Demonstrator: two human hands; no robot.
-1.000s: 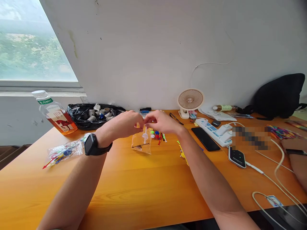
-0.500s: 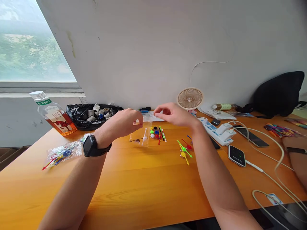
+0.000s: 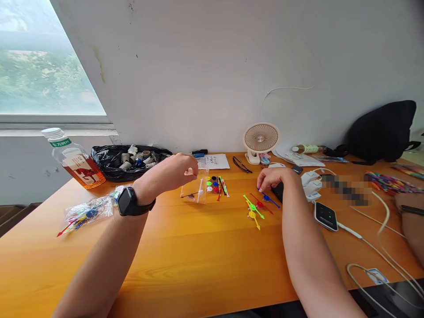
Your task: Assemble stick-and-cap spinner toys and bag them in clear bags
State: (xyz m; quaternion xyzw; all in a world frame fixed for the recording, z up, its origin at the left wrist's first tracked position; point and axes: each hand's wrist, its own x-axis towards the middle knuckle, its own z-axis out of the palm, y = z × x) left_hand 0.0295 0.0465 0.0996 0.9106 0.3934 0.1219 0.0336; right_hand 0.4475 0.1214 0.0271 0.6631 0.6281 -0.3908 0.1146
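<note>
Your right hand (image 3: 276,178) has dropped from mid-air to the orange desk (image 3: 198,256), fingers curled loosely over the blue clock hand (image 3: 269,199), with no firm grip visible; red and green hands lie just left of it. A filled packet (image 3: 86,213) lies near your watch-bearing left wrist. Farther back, your left hand (image 3: 175,170) pinches the top edge of the small clear bag (image 3: 195,191), which hangs to the desk beside a cluster of coloured pieces (image 3: 217,184). A desk fan (image 3: 261,139) stands by the far wall.
</note>
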